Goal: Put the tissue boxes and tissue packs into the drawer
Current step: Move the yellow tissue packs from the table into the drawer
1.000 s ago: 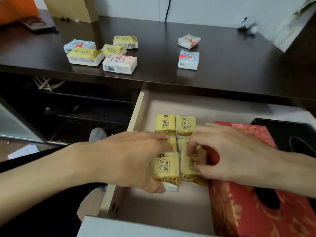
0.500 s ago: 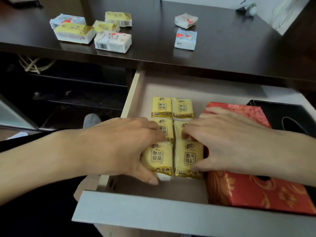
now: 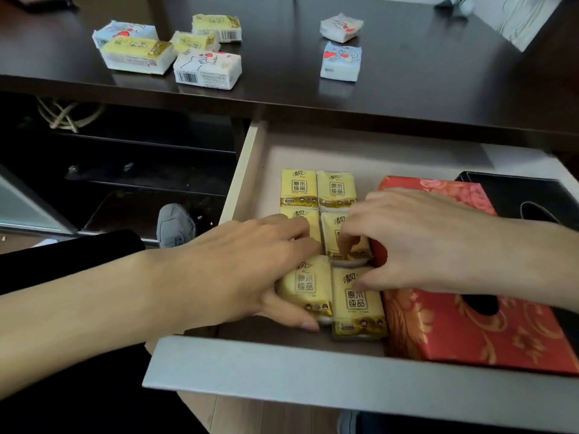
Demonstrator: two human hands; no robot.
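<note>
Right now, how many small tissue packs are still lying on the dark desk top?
7. Five sit in a cluster at the left. Two lie apart near the middle. None looks hidden.

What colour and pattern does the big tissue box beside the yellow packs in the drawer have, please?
Red tissue box with gold scrollwork and pink flowers, in the head view.
</note>
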